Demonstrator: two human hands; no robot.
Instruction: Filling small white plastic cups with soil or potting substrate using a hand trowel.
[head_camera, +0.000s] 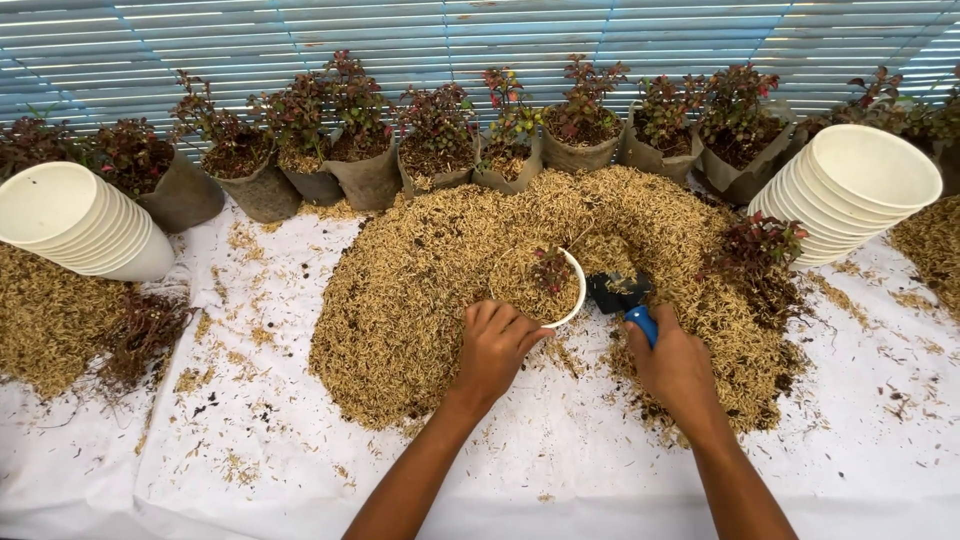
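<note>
- the left hand (492, 345) has its fingers curled narrow around the near rim of a small white pot (543, 287), gripping it where it sits sunk in the husk pile (420, 300).
- the white pot is near the middle of the pile, filled almost to the rim with husk, with a small red-leaved seedling (552, 268) standing in it toward the far side.
- the right hand (675, 368) is closed around the blue handle of a trowel (625, 297); its dark blade points away from the person and lies just beside the pot's right edge, carrying a little husk.
- the husk pile spreads in a broad mound over the white-covered tabletop (560, 470), with loose husk and dark soil crumbs scattered around it.
- a loose red-leaved plant (762, 250) (bare-rooted, as far as can be told) lies on the right side of the pile, well apart from both hands.
- a stack of white pots (855, 190) lies on its side at the right, and another stack of white pots (80, 222) at the left.
- a row of bagged seedlings (440, 135) stands along the far edge, in front of slatted blinds (480, 35).
- a smaller husk heap (50, 320) lies at the left, with a wilted plant (140, 335) against it.
</note>
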